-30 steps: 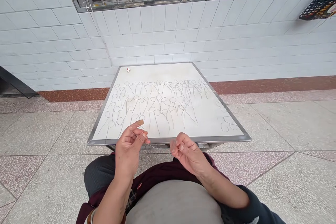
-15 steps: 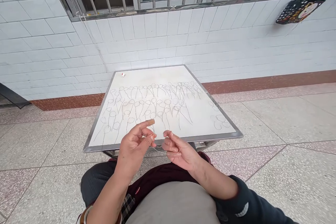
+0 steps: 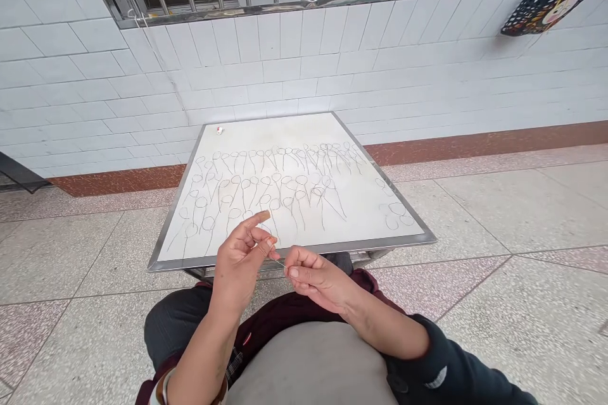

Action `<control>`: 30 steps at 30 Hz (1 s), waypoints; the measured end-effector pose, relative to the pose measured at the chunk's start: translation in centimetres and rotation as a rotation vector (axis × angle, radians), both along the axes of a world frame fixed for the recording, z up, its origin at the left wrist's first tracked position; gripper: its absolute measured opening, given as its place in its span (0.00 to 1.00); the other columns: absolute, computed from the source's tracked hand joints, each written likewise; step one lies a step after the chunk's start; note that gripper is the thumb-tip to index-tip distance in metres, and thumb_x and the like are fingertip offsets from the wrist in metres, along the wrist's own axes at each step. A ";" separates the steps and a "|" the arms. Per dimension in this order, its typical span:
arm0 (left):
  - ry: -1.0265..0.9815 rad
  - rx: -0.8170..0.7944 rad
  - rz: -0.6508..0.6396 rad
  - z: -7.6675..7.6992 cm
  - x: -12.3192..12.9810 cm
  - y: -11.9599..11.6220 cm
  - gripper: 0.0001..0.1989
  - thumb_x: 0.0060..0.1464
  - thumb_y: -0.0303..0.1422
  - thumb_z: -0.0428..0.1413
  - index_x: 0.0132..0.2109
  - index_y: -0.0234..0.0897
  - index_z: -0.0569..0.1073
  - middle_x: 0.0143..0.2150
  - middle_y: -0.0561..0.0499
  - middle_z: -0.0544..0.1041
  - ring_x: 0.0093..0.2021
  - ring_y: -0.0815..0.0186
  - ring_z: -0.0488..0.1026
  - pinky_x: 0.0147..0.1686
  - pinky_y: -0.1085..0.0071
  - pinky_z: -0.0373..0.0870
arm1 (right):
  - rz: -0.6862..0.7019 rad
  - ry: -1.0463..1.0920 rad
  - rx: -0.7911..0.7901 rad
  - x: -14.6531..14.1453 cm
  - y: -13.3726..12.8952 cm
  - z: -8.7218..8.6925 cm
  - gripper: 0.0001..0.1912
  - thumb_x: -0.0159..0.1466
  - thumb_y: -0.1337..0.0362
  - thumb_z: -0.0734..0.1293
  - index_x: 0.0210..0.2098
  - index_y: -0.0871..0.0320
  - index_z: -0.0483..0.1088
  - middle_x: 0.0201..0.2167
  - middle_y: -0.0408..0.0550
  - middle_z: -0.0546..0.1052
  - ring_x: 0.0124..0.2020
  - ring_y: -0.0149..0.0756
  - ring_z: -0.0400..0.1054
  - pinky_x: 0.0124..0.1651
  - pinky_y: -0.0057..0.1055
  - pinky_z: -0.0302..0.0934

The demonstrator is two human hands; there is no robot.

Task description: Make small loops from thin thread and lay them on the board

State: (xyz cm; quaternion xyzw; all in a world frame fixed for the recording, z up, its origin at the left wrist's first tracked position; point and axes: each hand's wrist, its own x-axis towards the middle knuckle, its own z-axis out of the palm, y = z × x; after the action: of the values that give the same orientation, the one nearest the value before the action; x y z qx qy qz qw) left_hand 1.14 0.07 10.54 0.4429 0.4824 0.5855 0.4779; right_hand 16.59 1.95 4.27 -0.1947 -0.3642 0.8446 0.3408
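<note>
A thin wire (image 3: 280, 262) runs between my two hands, just in front of the table's near edge. My left hand (image 3: 242, 259) pinches one part of it between thumb and fingers, while the index finger points up over the board. With thumb against curled fingers, my right hand (image 3: 316, 278) grips the wire a little lower and to the right. Beyond them, many thin wire pieces with a round loop and a tail (image 3: 201, 201) lie in rows on the white tabletop (image 3: 270, 130). My fingers hide the wire's ends.
The tabletop has a grey metal rim (image 3: 294, 249). Several wire rings (image 3: 396, 209) lie at its right side, and a small white-and-red item (image 3: 220, 130) sits at the far left corner. A tiled wall (image 3: 280, 92) stands behind; a patterned bag (image 3: 546, 9) hangs from the window bars.
My right hand has closed from looser, parted fingers into a pinch on the wire. It has shifted slightly left, towards my left hand, which keeps its pinch.
</note>
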 end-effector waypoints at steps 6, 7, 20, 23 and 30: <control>-0.033 0.001 0.032 -0.2 -0.4 0.1 0.20 0.48 0.30 0.61 0.50 0.41 0.73 0.30 0.57 0.71 0.26 0.72 0.71 0.33 0.72 0.68 | 0.103 0.011 0.028 0.4 0.0 -0.6 0.11 0.55 0.62 0.73 0.32 0.59 0.69 0.21 0.37 0.63 0.19 0.21 0.47 0.20 0.22 0.36; -0.029 0.000 0.035 -0.2 -0.5 0.1 0.20 0.48 0.30 0.61 0.51 0.41 0.73 0.30 0.57 0.71 0.26 0.73 0.71 0.33 0.72 0.68 | 0.138 0.016 0.001 0.5 0.0 -0.6 0.11 0.54 0.62 0.74 0.32 0.59 0.69 0.22 0.37 0.63 0.19 0.21 0.47 0.20 0.22 0.35; 0.179 0.014 0.264 0.4 -2.1 0.0 0.21 0.50 0.32 0.60 0.52 0.44 0.72 0.30 0.58 0.71 0.27 0.73 0.70 0.39 0.71 0.67 | -0.556 -0.566 0.910 2.3 0.9 0.5 0.09 0.65 0.61 0.63 0.44 0.49 0.71 0.38 0.48 0.74 0.31 0.35 0.64 0.36 0.35 0.59; 0.149 -0.003 0.270 0.0 -1.9 0.1 0.22 0.48 0.33 0.61 0.52 0.43 0.72 0.30 0.58 0.71 0.27 0.73 0.70 0.38 0.71 0.68 | -0.437 -0.662 1.252 1.4 0.9 0.3 0.11 0.64 0.64 0.65 0.46 0.50 0.72 0.39 0.50 0.77 0.37 0.40 0.66 0.42 0.39 0.60; 0.187 -0.071 0.295 -0.7 -1.8 -0.1 0.23 0.49 0.34 0.60 0.54 0.43 0.70 0.33 0.57 0.73 0.28 0.73 0.71 0.40 0.69 0.69 | -0.511 -0.815 1.540 -0.2 1.0 -1.3 0.11 0.67 0.71 0.58 0.46 0.60 0.69 0.34 0.52 0.76 0.32 0.36 0.65 0.36 0.35 0.63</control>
State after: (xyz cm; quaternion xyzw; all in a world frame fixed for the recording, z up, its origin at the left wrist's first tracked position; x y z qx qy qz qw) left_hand -0.70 -0.02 9.85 0.4027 0.6049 0.5880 0.3553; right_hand 16.38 2.91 2.99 -0.2717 -0.8661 0.1316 0.3984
